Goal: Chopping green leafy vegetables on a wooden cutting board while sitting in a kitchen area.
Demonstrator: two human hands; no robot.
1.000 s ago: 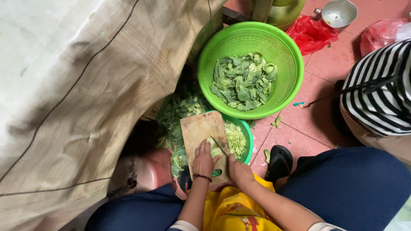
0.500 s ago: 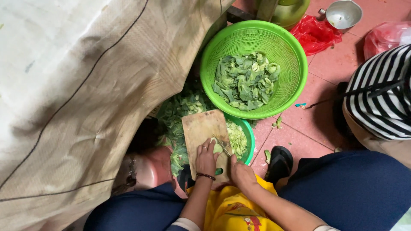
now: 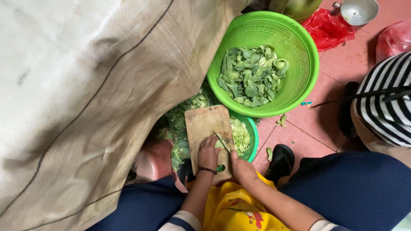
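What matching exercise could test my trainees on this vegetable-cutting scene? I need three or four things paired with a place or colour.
Things:
1. green basket
2. wooden cutting board
3. metal bowl
4. red plastic bag

Descriptions:
A. lies crumpled on the floor tiles right of the basket
B. holds cut leafy greens
C. stands at the top right edge, silver
D. lies under the left hand and right hand

Pairs: 1-B, 2-D, 3-C, 4-A

Two green baskets [image 3: 308, 47] [image 3: 253, 137] (one large), one cutting board [image 3: 205, 124], one knife [image 3: 222, 142].
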